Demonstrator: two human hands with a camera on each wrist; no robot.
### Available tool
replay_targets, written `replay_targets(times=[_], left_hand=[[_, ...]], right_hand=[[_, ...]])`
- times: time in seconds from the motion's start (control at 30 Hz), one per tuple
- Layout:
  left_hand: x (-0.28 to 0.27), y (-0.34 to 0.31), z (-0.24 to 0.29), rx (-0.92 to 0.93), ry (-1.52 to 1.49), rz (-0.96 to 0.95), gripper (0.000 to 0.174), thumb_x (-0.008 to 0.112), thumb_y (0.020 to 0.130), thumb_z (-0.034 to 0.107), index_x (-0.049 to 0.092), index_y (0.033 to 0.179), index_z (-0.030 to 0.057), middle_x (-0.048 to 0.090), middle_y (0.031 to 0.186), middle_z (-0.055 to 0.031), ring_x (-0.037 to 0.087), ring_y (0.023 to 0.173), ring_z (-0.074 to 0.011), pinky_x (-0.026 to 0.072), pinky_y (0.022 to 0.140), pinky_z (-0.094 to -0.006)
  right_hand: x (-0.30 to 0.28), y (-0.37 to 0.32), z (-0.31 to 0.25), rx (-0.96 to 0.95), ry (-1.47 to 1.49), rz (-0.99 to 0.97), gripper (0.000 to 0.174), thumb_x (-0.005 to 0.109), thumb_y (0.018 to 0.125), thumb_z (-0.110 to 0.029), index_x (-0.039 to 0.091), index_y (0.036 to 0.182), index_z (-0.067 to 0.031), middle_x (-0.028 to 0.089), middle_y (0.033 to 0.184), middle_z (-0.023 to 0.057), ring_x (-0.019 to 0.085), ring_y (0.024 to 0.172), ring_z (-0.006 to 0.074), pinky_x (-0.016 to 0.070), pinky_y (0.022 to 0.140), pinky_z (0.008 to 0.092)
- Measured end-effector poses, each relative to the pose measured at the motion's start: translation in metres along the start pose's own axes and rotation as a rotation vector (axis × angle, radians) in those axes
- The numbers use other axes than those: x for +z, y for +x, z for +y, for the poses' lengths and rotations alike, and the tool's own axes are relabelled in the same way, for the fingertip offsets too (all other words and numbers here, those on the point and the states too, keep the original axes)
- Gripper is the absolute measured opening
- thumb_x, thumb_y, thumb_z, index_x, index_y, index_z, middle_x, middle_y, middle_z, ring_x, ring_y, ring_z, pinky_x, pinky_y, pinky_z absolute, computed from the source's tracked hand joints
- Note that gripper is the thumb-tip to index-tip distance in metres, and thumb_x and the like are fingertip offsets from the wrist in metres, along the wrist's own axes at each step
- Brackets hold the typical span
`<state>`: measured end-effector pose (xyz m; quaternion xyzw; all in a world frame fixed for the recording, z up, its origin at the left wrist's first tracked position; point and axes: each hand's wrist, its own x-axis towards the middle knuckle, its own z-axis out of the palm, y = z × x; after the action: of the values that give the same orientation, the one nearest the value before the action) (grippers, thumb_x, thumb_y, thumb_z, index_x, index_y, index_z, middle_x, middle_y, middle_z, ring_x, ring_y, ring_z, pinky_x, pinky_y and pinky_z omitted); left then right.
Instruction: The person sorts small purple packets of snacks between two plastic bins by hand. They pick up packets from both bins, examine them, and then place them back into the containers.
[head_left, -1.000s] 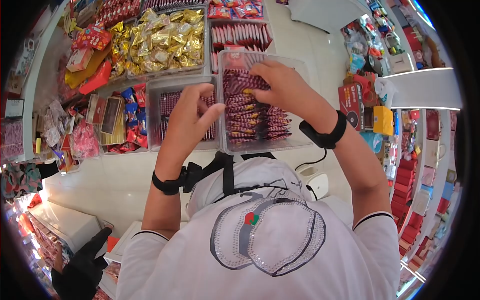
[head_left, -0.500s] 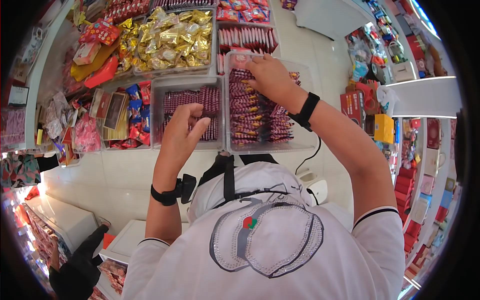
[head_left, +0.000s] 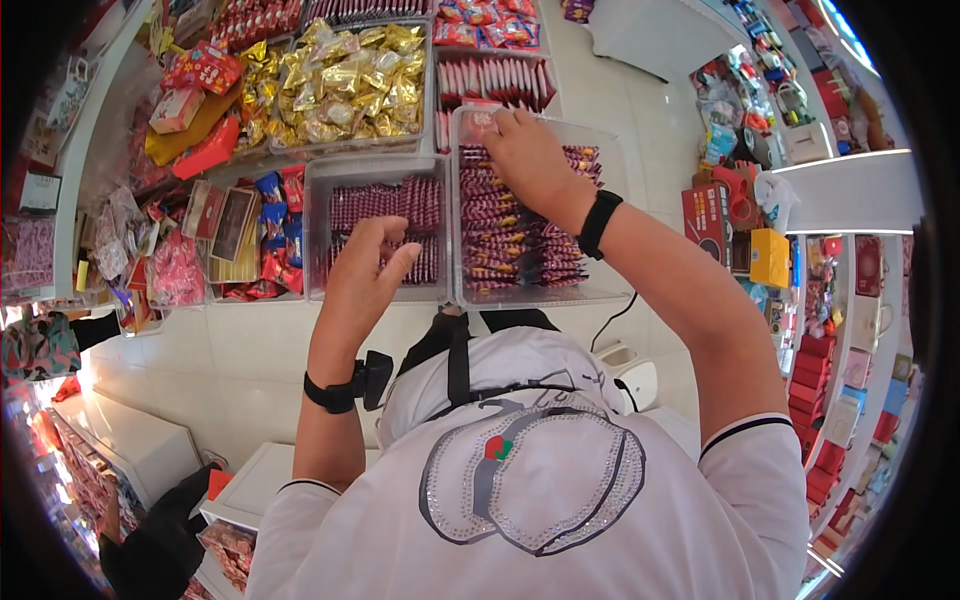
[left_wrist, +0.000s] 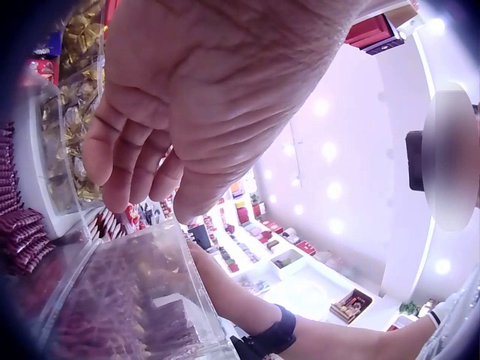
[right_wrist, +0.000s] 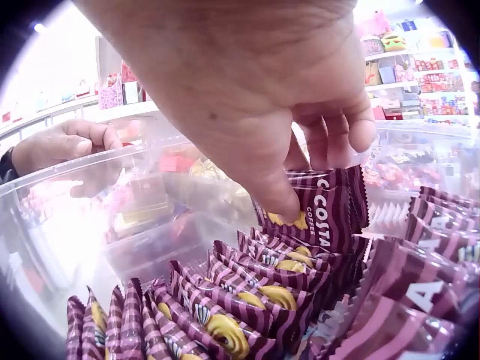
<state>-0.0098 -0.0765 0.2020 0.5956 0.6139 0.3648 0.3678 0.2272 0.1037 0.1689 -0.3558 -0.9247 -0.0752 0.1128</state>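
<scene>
One person in a white shirt [head_left: 530, 510] stands just on the near side of the clear Costa bin [head_left: 612, 230], wearing two black wristbands, one per wrist. The two hands are well apart. The left hand [head_left: 365, 272], to the left of the Costa bin, hangs over a neighbouring clear bin [head_left: 345, 170] with its fingers loosely bent and nothing in it. The right hand [head_left: 535, 165] is over the far end of the Costa bin, thumb and fingers pinching one purple COSTA packet [right_wrist: 330, 206] by its upper part.

Inside the Costa bin stand two rows of Costa packets [head_left: 490, 235], one on the left and one on the right; they overlap too closely to count. Just left of the Costa bin, the one neighbouring bin holds many smaller striped packets [head_left: 390, 200], likewise too many to count.

Beyond the Costa bin are one container of upright pink-and-red packets [head_left: 490, 78] and, past it, one group of red-and-blue packets [head_left: 487, 25]. Beyond it to the left is one heaped bin of gold packets [head_left: 350, 80]. Well to the right of the Costa bin are one yellow box [head_left: 769, 257] and one large red box [head_left: 707, 215].
</scene>
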Motion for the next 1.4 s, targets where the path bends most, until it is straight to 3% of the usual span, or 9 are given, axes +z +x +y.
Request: replay_targets(times=[0.13, 0.23, 0.43, 0.63, 0.93, 1.13, 1.4], left_hand=[[0.0, -0.001, -0.004, -0.016, -0.012, -0.012, 0.029, 0.07, 0.097, 0.014, 0.061, 0.122, 0.0012, 0.065, 0.104, -0.0069, 0.062, 0.088, -0.0137, 0.053, 0.077, -0.0289], [-0.001, -0.001, -0.009, -0.015, 0.006, -0.021, 0.029, 0.07, 0.098, 0.015, 0.061, 0.122, 0.0009, 0.065, 0.104, -0.0074, 0.062, 0.089, -0.0141, 0.0536, 0.078, -0.0292], [-0.001, -0.002, -0.011, -0.039, 0.008, -0.043, 0.031, 0.07, 0.098, 0.016, 0.061, 0.124, 0.0004, 0.067, 0.106, -0.0086, 0.064, 0.091, -0.0149, 0.0545, 0.08, -0.0296], [0.001, -0.003, -0.012, -0.063, -0.01, -0.064, 0.032, 0.069, 0.098, 0.016, 0.06, 0.124, -0.0001, 0.068, 0.105, -0.0091, 0.065, 0.092, -0.0152, 0.0547, 0.081, -0.0299], [0.003, -0.003, -0.013, -0.091, -0.029, -0.094, 0.033, 0.069, 0.099, 0.017, 0.059, 0.124, -0.0014, 0.069, 0.107, -0.0098, 0.066, 0.093, -0.0161, 0.0549, 0.081, -0.0304], [0.004, -0.003, -0.015, -0.106, -0.031, -0.1, 0.033, 0.069, 0.099, 0.017, 0.059, 0.123, -0.0022, 0.069, 0.105, -0.0095, 0.065, 0.092, -0.0157, 0.0548, 0.08, -0.0305], [0.002, -0.001, -0.025, -0.087, -0.017, -0.095, 0.03, 0.069, 0.099, 0.018, 0.061, 0.121, -0.0016, 0.069, 0.101, -0.0083, 0.065, 0.09, -0.0147, 0.0537, 0.08, -0.0298]], right_hand=[[0.002, 0.002, 0.0, -0.001, -0.034, -0.018, 0.027, 0.071, 0.08, -0.012, 0.068, 0.106, -0.0059, 0.061, 0.107, 0.0129, 0.063, 0.098, 0.032, 0.0545, 0.085, 0.0434], [-0.003, 0.003, -0.006, 0.058, -0.041, -0.118, 0.032, 0.063, 0.087, -0.007, 0.064, 0.118, -0.0029, 0.067, 0.103, 0.0141, 0.069, 0.094, 0.0331, 0.0578, 0.075, 0.0433], [-0.003, 0.004, 0.0, 0.072, 0.001, -0.245, 0.058, 0.067, 0.082, -0.005, 0.054, 0.138, -0.0022, 0.071, 0.103, 0.017, 0.072, 0.094, 0.033, 0.0592, 0.074, 0.0431], [-0.001, 0.003, 0.0, 0.064, -0.011, -0.198, 0.062, 0.069, 0.08, -0.004, 0.052, 0.139, -0.0003, 0.071, 0.099, 0.0153, 0.072, 0.09, 0.0336, 0.0591, 0.073, 0.0429], [0.005, -0.001, 0.002, 0.037, -0.005, -0.078, 0.038, 0.063, 0.084, -0.003, 0.054, 0.121, -0.0003, 0.07, 0.092, 0.0186, 0.072, 0.076, 0.0347, 0.0571, 0.062, 0.0445], [0.012, -0.001, 0.006, 0.027, 0.074, -0.006, 0.033, 0.061, 0.086, -0.004, 0.053, 0.118, -0.0013, 0.069, 0.087, 0.0185, 0.071, 0.073, 0.0357, 0.0562, 0.06, 0.0452], [-0.003, -0.005, 0.009, 0.14, 0.246, -0.072, 0.027, 0.062, 0.091, -0.016, 0.06, 0.118, -0.0091, 0.07, 0.094, 0.0166, 0.07, 0.082, 0.0378, 0.0549, 0.073, 0.0494]])
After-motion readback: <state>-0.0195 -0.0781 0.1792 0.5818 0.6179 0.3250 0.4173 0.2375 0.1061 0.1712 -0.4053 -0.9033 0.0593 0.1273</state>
